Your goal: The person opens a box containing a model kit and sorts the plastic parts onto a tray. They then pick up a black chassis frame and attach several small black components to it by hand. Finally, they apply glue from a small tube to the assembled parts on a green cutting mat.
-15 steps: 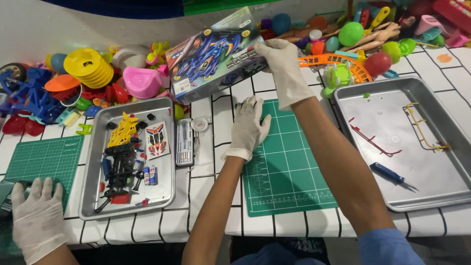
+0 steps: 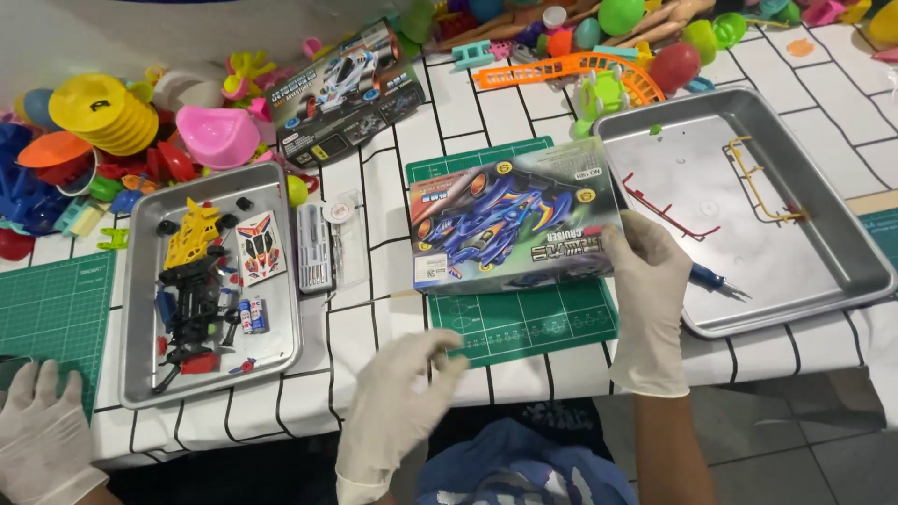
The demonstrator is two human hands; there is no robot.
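Toy-car kit box (image 2: 513, 217) gripped at right edge by gloved right hand (image 2: 645, 281), lid facing up over green mat (image 2: 524, 318). Left hand (image 2: 398, 402) empty, fingers loosely curled, near box.

A table covered in a white cloth with black grid lines (image 2: 374, 327) carries everything. Under the right hand's gloved fingers (image 2: 645, 257) lies a green cutting mat (image 2: 524, 323), and a shallow metal tray (image 2: 847, 281) sits just beyond those fingertips, away from the left hand. Well to the outer side of the left hand's fingers (image 2: 426, 360) rests a second metal tray (image 2: 136, 383), with another green mat (image 2: 56, 304) past it. Far ahead of both hands, a second model-car box (image 2: 351, 93) and a heap of bright plastic toys (image 2: 131, 131) lie on the cloth.
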